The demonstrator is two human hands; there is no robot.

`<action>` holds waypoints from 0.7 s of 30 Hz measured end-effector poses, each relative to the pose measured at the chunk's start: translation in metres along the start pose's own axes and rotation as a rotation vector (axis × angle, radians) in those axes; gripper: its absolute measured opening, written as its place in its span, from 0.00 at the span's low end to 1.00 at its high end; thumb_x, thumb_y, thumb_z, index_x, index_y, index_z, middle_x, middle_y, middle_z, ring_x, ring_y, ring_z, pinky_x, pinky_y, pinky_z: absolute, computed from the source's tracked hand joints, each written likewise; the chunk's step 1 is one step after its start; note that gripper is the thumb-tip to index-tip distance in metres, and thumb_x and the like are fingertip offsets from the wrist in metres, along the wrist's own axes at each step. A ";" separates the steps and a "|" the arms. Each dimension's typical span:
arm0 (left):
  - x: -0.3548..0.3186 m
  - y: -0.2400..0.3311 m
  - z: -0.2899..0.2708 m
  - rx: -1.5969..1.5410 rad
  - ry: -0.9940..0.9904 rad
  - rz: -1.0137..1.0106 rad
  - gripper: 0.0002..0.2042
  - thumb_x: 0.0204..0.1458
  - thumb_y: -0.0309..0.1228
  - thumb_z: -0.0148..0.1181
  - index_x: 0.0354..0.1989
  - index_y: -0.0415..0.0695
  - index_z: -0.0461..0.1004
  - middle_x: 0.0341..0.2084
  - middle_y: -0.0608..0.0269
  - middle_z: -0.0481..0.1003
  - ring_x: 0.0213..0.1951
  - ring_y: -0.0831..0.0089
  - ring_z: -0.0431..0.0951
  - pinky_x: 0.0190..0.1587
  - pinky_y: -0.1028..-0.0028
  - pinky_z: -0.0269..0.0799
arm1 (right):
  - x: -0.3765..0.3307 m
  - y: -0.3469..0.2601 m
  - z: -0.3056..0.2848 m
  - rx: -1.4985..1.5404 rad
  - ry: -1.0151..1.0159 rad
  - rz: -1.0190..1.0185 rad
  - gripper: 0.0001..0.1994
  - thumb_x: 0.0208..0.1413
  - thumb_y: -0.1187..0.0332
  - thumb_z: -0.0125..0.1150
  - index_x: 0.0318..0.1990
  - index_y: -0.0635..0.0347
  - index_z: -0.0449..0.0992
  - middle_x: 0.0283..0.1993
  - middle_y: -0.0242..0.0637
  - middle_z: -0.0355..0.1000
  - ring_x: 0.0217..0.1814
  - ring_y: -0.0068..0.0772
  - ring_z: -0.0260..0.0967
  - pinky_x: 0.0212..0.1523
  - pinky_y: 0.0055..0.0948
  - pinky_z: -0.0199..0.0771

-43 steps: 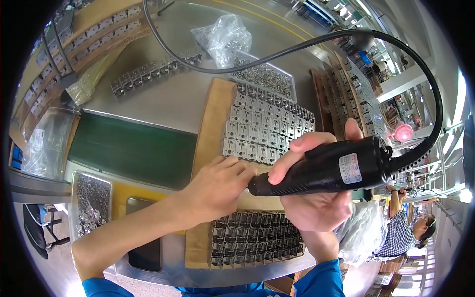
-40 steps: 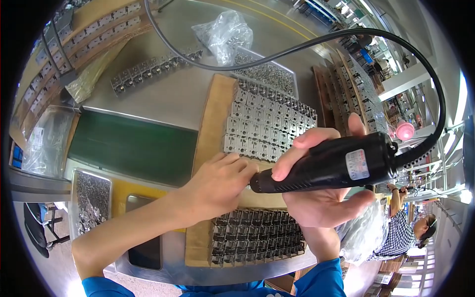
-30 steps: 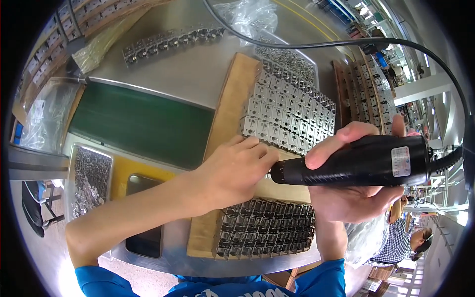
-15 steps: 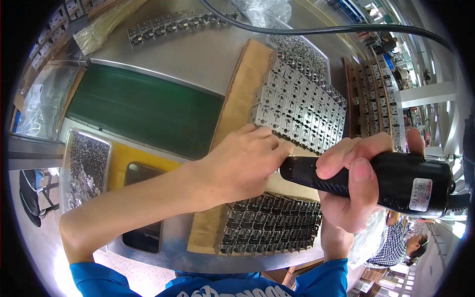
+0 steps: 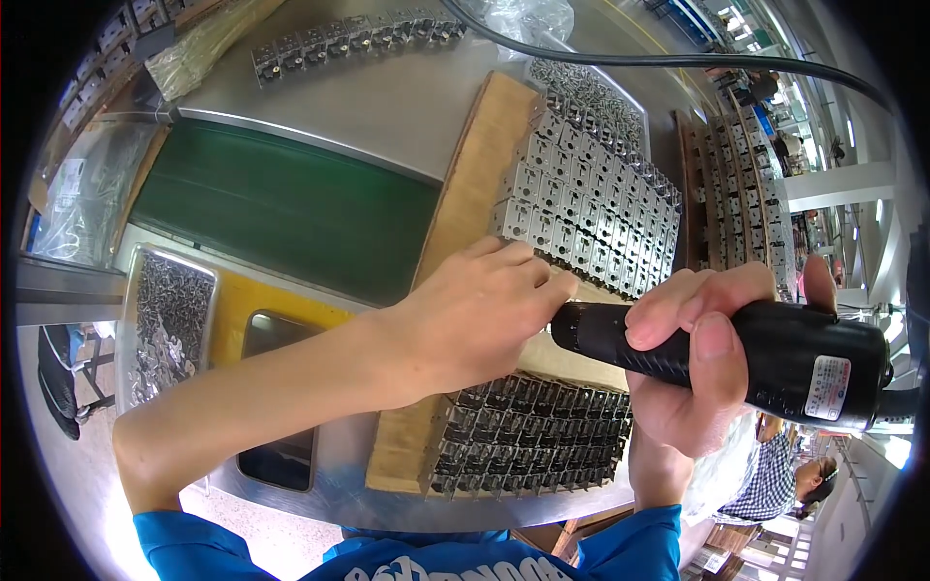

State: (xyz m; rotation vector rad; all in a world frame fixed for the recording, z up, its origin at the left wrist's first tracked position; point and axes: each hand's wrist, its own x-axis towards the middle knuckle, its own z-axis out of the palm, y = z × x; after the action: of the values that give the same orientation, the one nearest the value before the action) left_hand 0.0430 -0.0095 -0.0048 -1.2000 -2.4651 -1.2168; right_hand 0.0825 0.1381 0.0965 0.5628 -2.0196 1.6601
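My right hand (image 5: 699, 363) is wrapped round a black electric screwdriver (image 5: 790, 353) lying almost level, its nose pointing left. At that nose my left hand (image 5: 484, 312) is closed, fingers curled, back of the hand toward me. Whatever the left fingers hold, and the tool's bit, are hidden. Just beyond the hands, rows of silver metal brackets (image 5: 586, 198) stand packed on a wooden board (image 5: 453, 208). Nearer me, below the left hand, a block of metal brackets with dark parts (image 5: 528, 436) sits on the same board.
A green conveyor belt (image 5: 291, 208) lies left of the board. On the near left are a clear tray of small screws (image 5: 174, 310) and a dark phone (image 5: 276, 455). A black cable (image 5: 620, 61) arches overhead. More brackets (image 5: 358, 41) line the far table; a person (image 5: 775, 484) is at right.
Both hands and the screwdriver stay in nearly the same place. The tool appears shifted very slightly to the right.
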 end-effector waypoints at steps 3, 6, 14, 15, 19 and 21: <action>0.001 0.000 0.000 -0.009 0.001 0.003 0.17 0.40 0.19 0.59 0.42 0.41 0.69 0.34 0.57 0.72 0.45 0.57 0.74 0.48 0.61 0.69 | -0.001 -0.005 0.000 -0.044 0.000 0.002 0.35 0.58 0.71 0.53 0.71 0.57 0.45 0.35 0.42 0.64 0.24 0.34 0.71 0.31 0.36 0.78; 0.001 -0.001 -0.001 -0.021 0.003 0.013 0.17 0.40 0.19 0.59 0.41 0.42 0.68 0.35 0.57 0.72 0.45 0.57 0.74 0.49 0.61 0.69 | -0.004 -0.011 0.003 -0.087 -0.001 0.003 0.35 0.57 0.73 0.54 0.71 0.57 0.46 0.34 0.41 0.64 0.24 0.34 0.70 0.32 0.36 0.78; -0.001 0.006 -0.013 0.039 -0.064 -0.017 0.16 0.41 0.20 0.60 0.41 0.41 0.69 0.36 0.56 0.73 0.46 0.56 0.74 0.49 0.61 0.70 | 0.001 -0.008 0.001 0.052 0.051 0.050 0.25 0.54 0.75 0.60 0.59 0.59 0.58 0.31 0.43 0.68 0.29 0.34 0.71 0.36 0.32 0.74; 0.000 0.010 -0.019 0.053 -0.078 -0.015 0.16 0.42 0.20 0.60 0.41 0.40 0.69 0.36 0.56 0.73 0.46 0.56 0.74 0.49 0.62 0.71 | 0.004 -0.002 -0.003 0.042 0.055 0.001 0.28 0.54 0.75 0.58 0.62 0.58 0.56 0.31 0.43 0.67 0.26 0.34 0.70 0.32 0.32 0.75; -0.014 0.002 -0.022 0.096 -0.048 -0.029 0.15 0.41 0.21 0.61 0.41 0.40 0.70 0.35 0.57 0.73 0.47 0.56 0.75 0.50 0.63 0.71 | 0.012 0.000 0.003 0.028 0.111 -0.008 0.33 0.52 0.76 0.54 0.67 0.57 0.52 0.31 0.41 0.64 0.20 0.33 0.68 0.25 0.32 0.77; -0.016 -0.003 -0.017 0.099 -0.002 -0.024 0.16 0.41 0.21 0.61 0.41 0.41 0.70 0.35 0.57 0.73 0.47 0.57 0.75 0.50 0.62 0.71 | 0.013 0.001 0.009 -0.035 0.064 -0.022 0.34 0.53 0.74 0.55 0.67 0.59 0.50 0.32 0.43 0.66 0.20 0.32 0.68 0.25 0.31 0.78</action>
State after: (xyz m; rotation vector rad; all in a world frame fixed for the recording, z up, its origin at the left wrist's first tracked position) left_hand 0.0482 -0.0316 -0.0023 -1.1505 -2.5152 -1.0860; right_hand 0.0707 0.1296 0.1015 0.5117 -1.9859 1.6069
